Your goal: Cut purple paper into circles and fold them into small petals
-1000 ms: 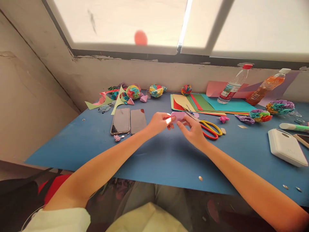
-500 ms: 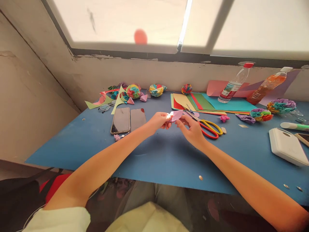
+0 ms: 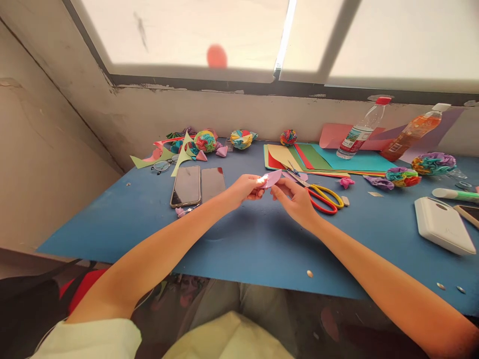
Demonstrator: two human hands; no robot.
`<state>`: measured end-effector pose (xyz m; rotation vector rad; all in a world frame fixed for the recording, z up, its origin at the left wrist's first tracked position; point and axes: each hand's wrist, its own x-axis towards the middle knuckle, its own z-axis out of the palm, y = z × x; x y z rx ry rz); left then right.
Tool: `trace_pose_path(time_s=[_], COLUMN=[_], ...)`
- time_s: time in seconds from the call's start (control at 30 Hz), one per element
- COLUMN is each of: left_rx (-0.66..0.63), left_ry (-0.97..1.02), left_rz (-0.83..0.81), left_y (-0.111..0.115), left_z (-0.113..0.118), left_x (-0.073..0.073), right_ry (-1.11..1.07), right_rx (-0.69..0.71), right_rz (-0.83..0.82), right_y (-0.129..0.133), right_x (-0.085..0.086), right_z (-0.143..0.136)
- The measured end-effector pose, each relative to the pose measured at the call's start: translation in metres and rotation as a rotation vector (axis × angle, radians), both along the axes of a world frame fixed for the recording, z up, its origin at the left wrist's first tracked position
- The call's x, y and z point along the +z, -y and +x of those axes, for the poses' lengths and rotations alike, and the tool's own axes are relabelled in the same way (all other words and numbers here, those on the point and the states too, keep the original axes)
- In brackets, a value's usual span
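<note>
Over the middle of the blue table, my left hand [image 3: 247,189] is closed on a small folded piece of light purple paper [image 3: 272,178], pinching it between thumb and fingers. My right hand [image 3: 293,197] meets the paper's lower right edge with thumb and fingers pressed together. Its exact contact is partly hidden by the fingers. Just right of that hand lie scissors [image 3: 322,198] with one red and one yellow handle. Another flat purple paper piece [image 3: 301,176] shows behind the scissors' blades.
Two phones [image 3: 187,185] lie left of my hands. Behind are stacked coloured sheets [image 3: 359,158], ruffled paper balls [image 3: 242,139] and glasses [image 3: 160,166]. Two bottles [image 3: 355,137] lean by the wall. A white box-shaped device [image 3: 443,224] is at the right. The table's front edge [image 3: 239,282] runs near my lap.
The view has shifted very slightly. My right fingers have moved a little at the paper's edge, while my left hand keeps its hold on the purple paper.
</note>
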<state>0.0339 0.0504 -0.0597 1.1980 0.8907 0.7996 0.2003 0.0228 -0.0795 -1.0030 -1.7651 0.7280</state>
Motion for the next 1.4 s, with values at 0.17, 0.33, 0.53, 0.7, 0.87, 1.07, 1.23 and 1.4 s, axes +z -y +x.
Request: trace_pose_path(time_s=[0.17,0.33,0.53,0.7,0.87,1.07,1.23,1.4], left_rx=[-0.001,0.021,0.031,0.057,0.063,0.028,0.022,0.001], left_ry=[0.049,0.053,-0.005,0.049,0.031,0.041,0.034,-0.131], left_rz=[-0.07,-0.099,-0.054,-0.116,-0.11,-0.108,-0.084,0.102], left_y=[-0.002,-0.003,0.0,0.006,0.007,0.003,0.003,0.009], left_z=[0.0,0.0,0.002,0.005,0.006,0.006,0.006,0.007], left_x=[-0.001,-0.001,-0.001,0.004,0.003,-0.005,-0.005,-0.001], right_ry=[-0.093,-0.156,-0.189,-0.207,-0.171,-0.194,-0.185,-0.157], right_rx=[0.039,0.048,0.036,0.057,0.092,0.091,0.067,0.035], right_rz=[-0.078,-0.097,-0.153,-0.144,-0.15,-0.166,-0.166,-0.198], right_y=[-0.002,-0.001,-0.003,-0.004,-0.001,-0.002,-0.004,-0.005], right_x=[-0.001,0.003,0.002,0.003,0.006,0.006,0.004,0.004], right_z=[0.002,0.002,0.003,0.004,0.003,0.003,0.005,0.006])
